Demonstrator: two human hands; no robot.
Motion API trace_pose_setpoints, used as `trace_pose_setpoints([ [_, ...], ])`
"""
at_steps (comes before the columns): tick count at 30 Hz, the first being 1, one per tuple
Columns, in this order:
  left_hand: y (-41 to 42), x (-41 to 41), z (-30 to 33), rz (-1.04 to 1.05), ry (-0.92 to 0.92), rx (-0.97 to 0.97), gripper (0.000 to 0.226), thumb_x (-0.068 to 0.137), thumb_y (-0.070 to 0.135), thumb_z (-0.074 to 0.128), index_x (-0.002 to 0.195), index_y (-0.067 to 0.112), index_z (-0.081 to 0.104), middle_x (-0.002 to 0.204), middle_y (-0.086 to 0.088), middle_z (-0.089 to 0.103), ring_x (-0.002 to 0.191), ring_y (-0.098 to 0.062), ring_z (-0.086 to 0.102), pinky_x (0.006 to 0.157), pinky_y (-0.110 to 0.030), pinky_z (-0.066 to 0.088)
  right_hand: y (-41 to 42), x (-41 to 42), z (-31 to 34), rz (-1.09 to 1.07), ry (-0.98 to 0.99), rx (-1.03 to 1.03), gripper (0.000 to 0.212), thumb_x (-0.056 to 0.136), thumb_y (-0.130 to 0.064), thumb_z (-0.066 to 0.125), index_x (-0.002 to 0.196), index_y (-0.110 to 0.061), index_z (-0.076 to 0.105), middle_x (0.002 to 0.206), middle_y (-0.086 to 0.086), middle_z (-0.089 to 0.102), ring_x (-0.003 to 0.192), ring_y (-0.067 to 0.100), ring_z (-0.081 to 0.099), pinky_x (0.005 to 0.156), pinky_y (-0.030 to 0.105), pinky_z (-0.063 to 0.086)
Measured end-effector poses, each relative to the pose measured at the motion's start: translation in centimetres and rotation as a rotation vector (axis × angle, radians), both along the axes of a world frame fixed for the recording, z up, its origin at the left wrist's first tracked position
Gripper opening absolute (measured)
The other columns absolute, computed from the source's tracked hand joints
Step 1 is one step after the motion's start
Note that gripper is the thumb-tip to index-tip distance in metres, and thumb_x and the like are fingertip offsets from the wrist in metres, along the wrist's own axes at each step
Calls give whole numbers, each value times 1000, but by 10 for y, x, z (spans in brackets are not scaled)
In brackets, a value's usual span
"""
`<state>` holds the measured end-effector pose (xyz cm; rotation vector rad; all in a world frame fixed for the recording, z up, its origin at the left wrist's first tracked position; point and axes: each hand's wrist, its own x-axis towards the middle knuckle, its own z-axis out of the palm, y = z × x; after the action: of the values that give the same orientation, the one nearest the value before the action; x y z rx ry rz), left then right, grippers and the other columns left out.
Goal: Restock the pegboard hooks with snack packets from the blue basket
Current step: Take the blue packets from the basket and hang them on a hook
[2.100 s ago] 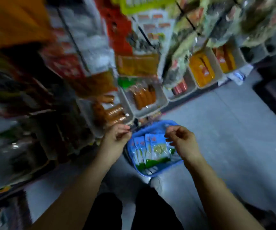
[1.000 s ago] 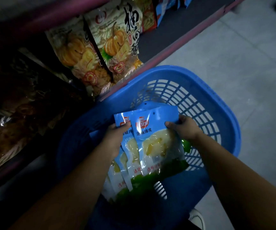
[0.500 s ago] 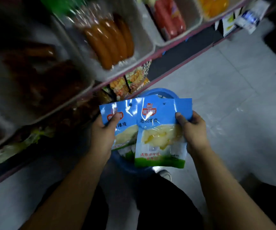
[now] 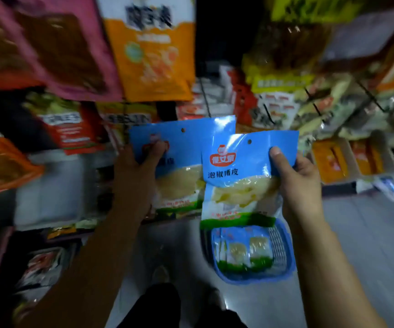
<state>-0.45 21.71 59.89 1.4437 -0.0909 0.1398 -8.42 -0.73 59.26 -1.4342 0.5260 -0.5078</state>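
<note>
My left hand [image 4: 136, 176] grips a blue snack packet [image 4: 181, 162] by its upper left corner, thumb across the front. My right hand [image 4: 298, 183] pinches a second blue snack packet [image 4: 238, 181] at its upper right edge; this one overlaps the first. Both packets have a small hang hole near the top and a clear window showing pale yellow pieces. Below them on the floor stands the blue basket [image 4: 283, 268], with several more of the same packets [image 4: 245, 252] lying inside. Black pegboard hooks [image 4: 268, 113] stick out among hanging packets at the upper right.
Hanging snack bags crowd the top: an orange one [image 4: 153, 55] and a purple one [image 4: 56, 48], both blurred. White shelf bins with orange packets [image 4: 331, 162] sit at the right. Grey floor tiles [image 4: 369, 233] spread to the right; my dark trouser legs [image 4: 160, 306] show at the bottom.
Both hands lifted the blue packets out of the basket and raised them toward the hanging display. The view swung up from the basket to the pegboard, and the basket now lies lower right.
</note>
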Motion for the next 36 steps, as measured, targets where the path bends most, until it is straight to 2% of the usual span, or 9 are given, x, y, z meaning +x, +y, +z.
trace_pose_setpoints([
  [5,71,-11,80,308,-190,-71,10,78,27,67,80,36,71,83,10,73,84,-13,71,68,-28,56,62,45,76,280,-198,-64,12,81,-37,65,82,-31,75,85,-7,76,80,14,70,72,33,56],
  [7,95,-15,107,387,-255,-103,6,74,33,69,77,36,72,80,10,75,79,-12,72,64,-25,56,86,60,104,357,-282,-84,12,79,-39,66,83,-32,75,85,-7,76,82,16,70,76,37,55],
  [12,144,-5,171,431,-410,-130,5,79,24,68,81,25,72,81,7,75,77,-10,71,66,-24,55,142,83,162,425,-482,-175,13,81,-39,63,87,-36,74,88,-9,76,82,15,70,76,36,55],
  [15,168,13,206,397,-505,-134,5,83,22,69,82,26,73,82,10,75,77,-8,71,64,-21,54,169,93,194,435,-580,-261,11,85,-38,62,89,-36,73,86,-10,76,79,10,69,70,26,55],
  [18,190,31,242,325,-547,-107,9,73,38,68,81,34,73,86,8,76,80,-12,72,64,-22,56,192,108,226,401,-653,-319,18,84,-38,60,87,-26,73,82,-6,76,70,4,69,59,16,52],
  [23,229,70,288,158,-525,-167,17,70,36,65,77,23,73,85,-2,76,77,-20,73,60,-28,57,235,137,264,403,-689,-329,17,86,-22,59,83,-15,74,79,0,77,71,11,71,58,17,53],
  [29,234,114,322,-55,-472,-224,16,82,25,63,89,12,68,85,-9,75,76,-25,73,57,-31,58,260,167,289,330,-699,-420,21,91,-17,58,83,-25,76,80,-9,76,72,2,71,56,11,50],
  [32,228,129,337,-102,-477,-256,10,88,20,61,84,14,68,82,-9,75,72,-23,73,55,-31,57,257,176,306,322,-678,-462,19,90,-27,57,88,-30,76,82,-8,77,76,8,73,58,14,52],
  [36,221,146,349,-88,-507,-265,11,88,21,62,80,17,69,81,-8,75,71,-23,73,55,-31,57,248,187,320,409,-633,-402,23,75,-43,62,89,-32,76,82,2,77,74,21,74,61,30,60],
])
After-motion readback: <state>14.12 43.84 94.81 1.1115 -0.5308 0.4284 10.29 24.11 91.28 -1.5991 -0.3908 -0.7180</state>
